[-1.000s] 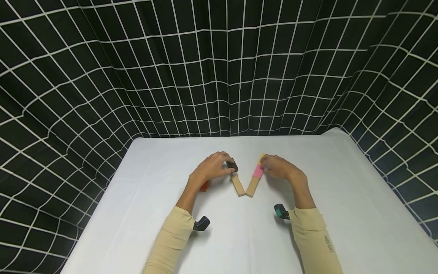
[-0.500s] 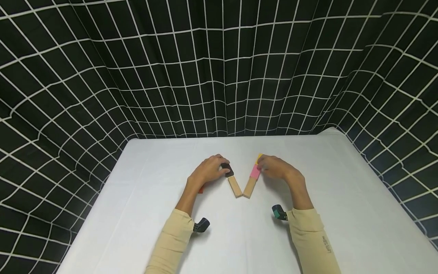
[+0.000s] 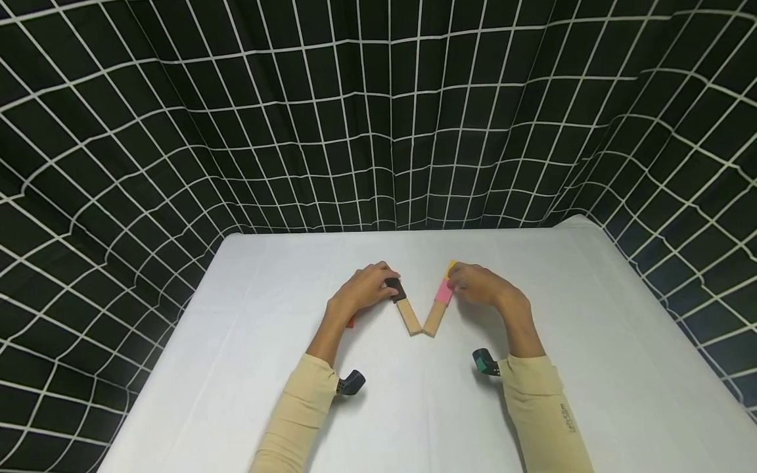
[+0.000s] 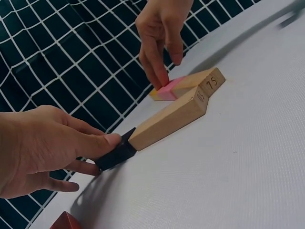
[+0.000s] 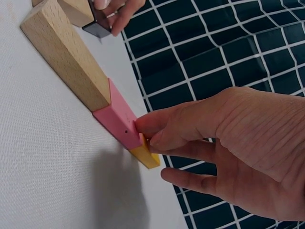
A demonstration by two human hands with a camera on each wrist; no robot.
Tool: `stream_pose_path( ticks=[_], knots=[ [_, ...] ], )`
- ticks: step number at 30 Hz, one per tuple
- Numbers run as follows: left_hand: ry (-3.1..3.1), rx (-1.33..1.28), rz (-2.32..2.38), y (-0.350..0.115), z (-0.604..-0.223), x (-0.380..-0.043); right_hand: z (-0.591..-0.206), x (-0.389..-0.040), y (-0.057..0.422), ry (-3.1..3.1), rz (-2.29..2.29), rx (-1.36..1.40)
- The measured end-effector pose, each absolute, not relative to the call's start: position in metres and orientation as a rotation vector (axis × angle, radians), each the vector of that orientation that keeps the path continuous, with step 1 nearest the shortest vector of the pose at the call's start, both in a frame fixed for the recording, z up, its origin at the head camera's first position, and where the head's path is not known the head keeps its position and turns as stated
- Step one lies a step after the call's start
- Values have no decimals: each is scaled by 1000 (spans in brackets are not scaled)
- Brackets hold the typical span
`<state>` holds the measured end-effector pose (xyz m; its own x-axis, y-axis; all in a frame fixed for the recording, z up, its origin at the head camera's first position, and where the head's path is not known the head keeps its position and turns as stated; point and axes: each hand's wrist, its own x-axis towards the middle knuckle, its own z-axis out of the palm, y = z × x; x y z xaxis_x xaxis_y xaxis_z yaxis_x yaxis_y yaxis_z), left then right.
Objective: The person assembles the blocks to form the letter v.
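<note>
Nudging inward since a second ago, our left hand [image 3: 363,291] still pinches the small black block [image 3: 394,289] against its plain wooden bar [image 3: 409,317], while our right hand [image 3: 480,287] pinches the pink block [image 3: 443,291], tightening the V on the white table [image 3: 591,328].

Bare table [image 3: 591,341] around V of blocks [image 3: 422,318]

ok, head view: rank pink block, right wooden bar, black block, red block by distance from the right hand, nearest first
1. pink block: at the fingertips of the right hand, touching them.
2. right wooden bar: just below the pink block, toward the person.
3. black block: across the V, held in the left hand.
4. red block: farthest, left of the left wrist.
</note>
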<state>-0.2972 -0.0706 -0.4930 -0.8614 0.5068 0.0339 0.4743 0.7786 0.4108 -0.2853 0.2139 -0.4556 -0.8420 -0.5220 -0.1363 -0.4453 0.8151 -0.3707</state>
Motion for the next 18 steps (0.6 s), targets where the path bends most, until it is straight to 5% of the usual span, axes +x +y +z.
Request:
stream_pose_path(
  ticks=[18],
  knots=[
    [2869,800,569,-66,-490,-295,-455,-286,213,2756,-466,-733]
  ],
)
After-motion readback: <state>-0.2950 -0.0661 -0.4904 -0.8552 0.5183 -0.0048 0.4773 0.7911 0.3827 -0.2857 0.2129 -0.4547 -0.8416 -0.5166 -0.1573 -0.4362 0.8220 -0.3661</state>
